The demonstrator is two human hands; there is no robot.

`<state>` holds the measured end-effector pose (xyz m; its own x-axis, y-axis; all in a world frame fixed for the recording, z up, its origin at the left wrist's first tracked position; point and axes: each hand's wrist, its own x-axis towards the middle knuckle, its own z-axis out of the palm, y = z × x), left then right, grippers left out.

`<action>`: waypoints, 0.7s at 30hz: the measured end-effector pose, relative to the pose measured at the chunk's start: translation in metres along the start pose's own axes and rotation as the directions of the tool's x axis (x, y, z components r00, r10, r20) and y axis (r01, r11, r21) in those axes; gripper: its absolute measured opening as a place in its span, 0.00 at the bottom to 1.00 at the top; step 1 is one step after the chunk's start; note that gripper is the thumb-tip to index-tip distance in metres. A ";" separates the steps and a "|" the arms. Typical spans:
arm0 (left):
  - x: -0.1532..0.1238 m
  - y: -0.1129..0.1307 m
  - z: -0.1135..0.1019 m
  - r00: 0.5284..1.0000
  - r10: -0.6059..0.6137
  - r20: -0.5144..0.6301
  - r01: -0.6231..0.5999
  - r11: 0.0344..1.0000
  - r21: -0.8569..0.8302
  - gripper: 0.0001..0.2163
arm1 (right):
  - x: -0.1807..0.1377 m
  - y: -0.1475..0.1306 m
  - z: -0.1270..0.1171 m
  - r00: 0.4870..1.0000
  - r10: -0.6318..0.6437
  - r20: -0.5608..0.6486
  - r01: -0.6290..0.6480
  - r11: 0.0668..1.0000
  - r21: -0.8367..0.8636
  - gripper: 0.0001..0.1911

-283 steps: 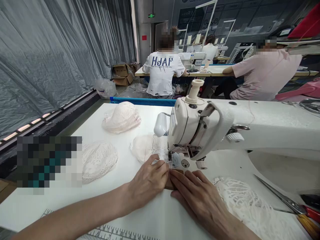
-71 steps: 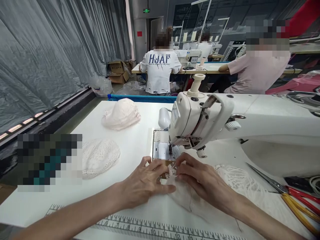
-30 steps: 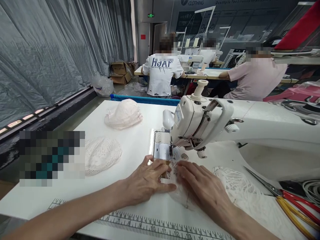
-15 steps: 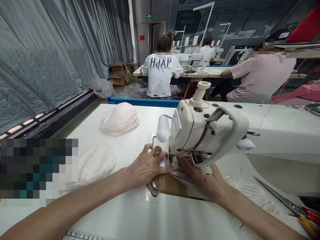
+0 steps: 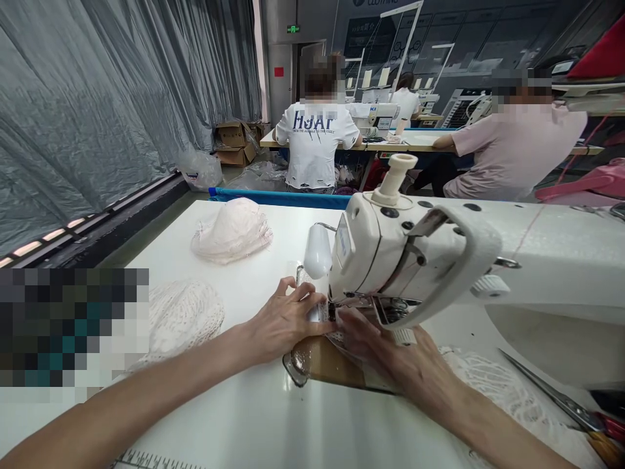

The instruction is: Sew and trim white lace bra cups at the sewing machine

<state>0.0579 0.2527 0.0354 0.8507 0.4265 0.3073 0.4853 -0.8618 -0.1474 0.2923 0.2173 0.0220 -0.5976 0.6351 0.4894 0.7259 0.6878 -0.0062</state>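
Note:
A white sewing machine (image 5: 364,251) stands before me, its needle area partly covered by my fingers. My left hand (image 5: 283,320) is just left of the needle, fingers bent and thumb reaching toward the presser foot, closed on the edge of white lace fabric (image 5: 336,339). From the other side, my right hand (image 5: 385,348) grips the same lace under the machine head, its fingertips close to the needle and slightly blurred. Most of the lace is hidden beneath the hands.
A pale cup-shaped piece (image 5: 233,231) and a lace bundle (image 5: 188,316) lie on the left of the white table. More lace (image 5: 508,384) and scissors (image 5: 551,391) lie at right. A ruler (image 5: 151,461) shows at the front edge. Co-workers sit beyond.
My right hand has turned and shifted slightly at the needle, covering more of the lace. The left hand stays nearly in place. The view has shifted a little.

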 end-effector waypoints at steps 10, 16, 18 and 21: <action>-0.003 0.013 -0.001 0.982 0.105 -0.159 -0.109 0.994 -0.014 0.11 | -0.011 -0.024 -0.014 0.981 -0.188 -0.052 0.192 0.976 0.104 0.20; -0.006 0.011 0.001 0.989 0.069 -0.130 -0.077 0.995 -0.057 0.10 | -0.015 -0.022 -0.009 0.982 -0.185 -0.037 0.189 0.971 0.150 0.19; -0.006 0.011 0.001 0.989 0.066 -0.131 -0.074 0.996 -0.059 0.10 | -0.018 -0.022 -0.005 0.985 -0.170 -0.036 0.173 0.972 0.160 0.19; -0.004 0.012 0.000 0.989 0.065 -0.134 -0.073 0.996 -0.054 0.10 | -0.021 -0.023 -0.001 0.988 -0.144 -0.052 0.151 0.975 0.165 0.20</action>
<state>0.0600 0.2406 0.0325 0.8455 0.3288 0.4207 0.4104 -0.9042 -0.1180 0.2884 0.1881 0.0130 -0.6775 0.5104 0.5297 0.5615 0.8240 -0.0758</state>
